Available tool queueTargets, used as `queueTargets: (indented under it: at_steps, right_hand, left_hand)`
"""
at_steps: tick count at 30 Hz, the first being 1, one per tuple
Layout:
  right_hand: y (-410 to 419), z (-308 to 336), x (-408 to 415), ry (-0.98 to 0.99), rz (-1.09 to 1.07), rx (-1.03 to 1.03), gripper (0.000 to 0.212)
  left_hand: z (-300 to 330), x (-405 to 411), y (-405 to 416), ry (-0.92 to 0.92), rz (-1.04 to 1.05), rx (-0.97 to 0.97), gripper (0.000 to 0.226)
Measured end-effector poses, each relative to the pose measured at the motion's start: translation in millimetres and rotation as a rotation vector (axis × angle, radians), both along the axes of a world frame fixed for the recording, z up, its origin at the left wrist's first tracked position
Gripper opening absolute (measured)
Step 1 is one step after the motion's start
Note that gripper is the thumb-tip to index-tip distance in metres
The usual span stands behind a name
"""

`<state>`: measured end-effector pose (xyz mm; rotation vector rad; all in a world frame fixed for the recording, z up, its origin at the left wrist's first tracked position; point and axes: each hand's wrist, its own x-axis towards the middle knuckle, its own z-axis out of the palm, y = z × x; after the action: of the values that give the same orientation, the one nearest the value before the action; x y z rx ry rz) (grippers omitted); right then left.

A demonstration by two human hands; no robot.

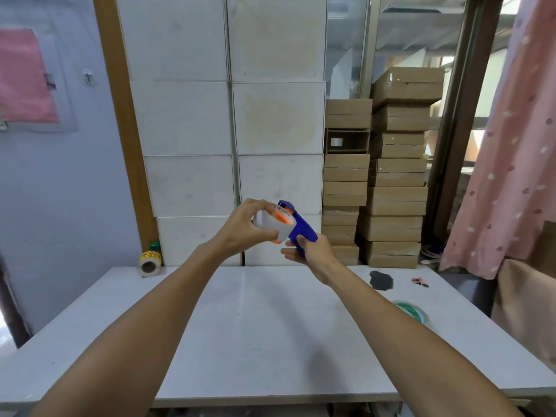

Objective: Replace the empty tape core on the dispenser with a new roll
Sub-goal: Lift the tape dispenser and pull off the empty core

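table (255,341) middle bare, green tape roll (413,313) right, label roll (149,262) far-left

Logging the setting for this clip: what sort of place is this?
Probably a small packing or shipping room: stacked brown cartons and white boxes behind a white table, a label roll, and a tape dispenser in hand.

We hold the blue dispenser (301,228) by its handle in our right hand (313,251), raised above the white surface (255,326). Our left hand (243,228) wraps its fingers (264,234) around the tape roll (275,222) seated on the dispenser's orange hub. On the surface, a green-labelled roll (413,313) lies to the right, a yellow label roll (149,262) at the far left edge.
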<state>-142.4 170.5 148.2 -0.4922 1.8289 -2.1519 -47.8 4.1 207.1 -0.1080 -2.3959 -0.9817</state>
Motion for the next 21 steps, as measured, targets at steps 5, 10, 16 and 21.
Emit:
queueTargets:
  at_steps: [5, 10, 16, 21]
  right_hand:
    - [-6.2, 7.3, 10.2, -0.060, 0.054, -0.134, 0.026]
    - [-13.0, 11.9, 15.7, -0.137, 0.074, -0.224, 0.032]
    - [-10.0, 9.7, 19.6, -0.121, 0.157, -0.159, 0.031]
    - [-5.1, 15.7, 19.4, -0.122, 0.187, -0.103, 0.033]
  left_hand:
    - [6.8, -7.6, 3.9, 0.082, -0.034, 0.270, 0.076]
    - [4.4, -17.8, 7.1, 0.013, -0.035, 0.499, 0.082]
    - [7.3, -20.9, 11.5, -0.037, -0.082, 0.571, 0.059]
    - [8.1, -21.9, 9.6, -0.009, -0.087, 0.596, 0.055]
